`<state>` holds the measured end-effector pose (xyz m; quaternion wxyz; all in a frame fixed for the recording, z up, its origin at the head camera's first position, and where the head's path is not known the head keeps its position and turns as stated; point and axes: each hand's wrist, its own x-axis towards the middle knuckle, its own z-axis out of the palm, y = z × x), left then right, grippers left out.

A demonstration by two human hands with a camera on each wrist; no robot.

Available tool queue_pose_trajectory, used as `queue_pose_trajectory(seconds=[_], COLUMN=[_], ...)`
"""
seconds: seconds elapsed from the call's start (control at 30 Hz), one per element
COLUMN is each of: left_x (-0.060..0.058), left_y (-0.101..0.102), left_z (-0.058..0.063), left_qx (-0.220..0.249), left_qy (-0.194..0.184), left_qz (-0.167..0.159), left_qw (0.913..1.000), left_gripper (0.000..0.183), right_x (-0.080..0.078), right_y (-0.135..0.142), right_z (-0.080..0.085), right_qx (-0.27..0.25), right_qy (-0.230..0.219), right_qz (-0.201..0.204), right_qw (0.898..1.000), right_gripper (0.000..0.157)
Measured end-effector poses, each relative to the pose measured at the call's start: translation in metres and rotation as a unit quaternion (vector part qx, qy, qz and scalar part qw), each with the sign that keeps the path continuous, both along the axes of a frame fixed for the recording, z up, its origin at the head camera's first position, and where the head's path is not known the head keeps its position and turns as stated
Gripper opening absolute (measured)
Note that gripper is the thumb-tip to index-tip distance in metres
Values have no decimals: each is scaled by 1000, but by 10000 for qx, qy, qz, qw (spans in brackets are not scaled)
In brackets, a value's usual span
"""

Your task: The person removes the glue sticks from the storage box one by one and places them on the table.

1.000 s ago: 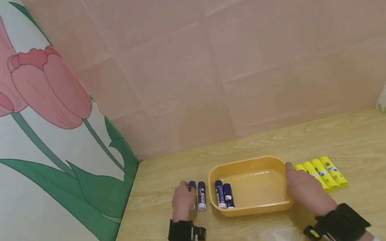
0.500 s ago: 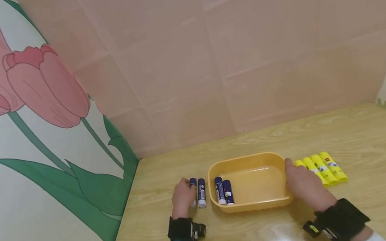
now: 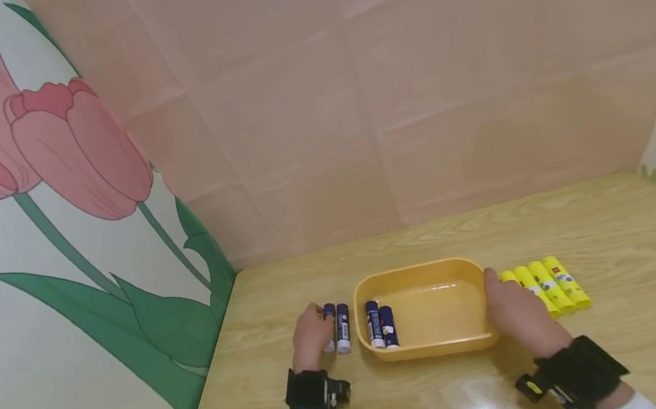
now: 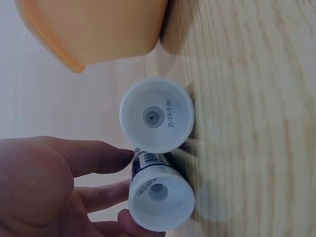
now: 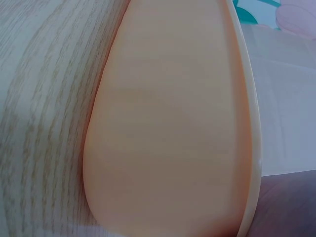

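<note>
In the head view, my left hand [image 3: 311,329] pinches a glue stick [image 3: 328,310] with a dark blue cap and white base, lying on the table; my fingers partly hide it. The left wrist view shows thumb and fingers around that glue stick [image 4: 162,200], its white end facing the camera. Beside it, on the right, lies a second blue-and-white glue stick [image 3: 343,328]. My right hand [image 3: 518,311] grips the right rim of an orange-yellow plastic basket [image 3: 440,349]. Two blue glue sticks [image 3: 375,325] lie at the basket's left end.
A row of several yellow glue sticks [image 3: 553,289] lies right of the basket, partly behind my right hand. The wood-grain table [image 3: 416,400] meets a pinkish covered wall at the back and a tulip-painted wall on the left.
The glue stick in my left hand has shifted slightly right, closer to the one beside it. My right hand stays on the basket rim. The head view has tilted a little.
</note>
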<state>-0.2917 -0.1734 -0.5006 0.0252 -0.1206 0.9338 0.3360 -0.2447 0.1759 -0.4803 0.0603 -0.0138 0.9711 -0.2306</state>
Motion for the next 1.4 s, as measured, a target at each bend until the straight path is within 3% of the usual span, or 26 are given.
queue_pose_trajectory(seconds=[0.37,0.9,1.17,1.4], left_x=[-3,1,1,2], left_y=[-7,-9,-4,-1], left_z=[-7,1,7,5], left_qx=[-97,-215,8,-149], left_qy=[80,31,-152,-267], left_qz=[-150,-142,6,-67], left_qw=[9998,9997,9999,9995], left_gripper=[33,32,33,34], right_x=[0,0,2,4], right_y=[1,3,5,7], right_z=[-2,-2,-2,-3], right_qx=[7,-47,-76,-104], right_qy=[56,31,-93,-99], right_qz=[56,78,71,52], right_qw=[10000,10000,9999,9999], right_gripper=[62,54,57,57])
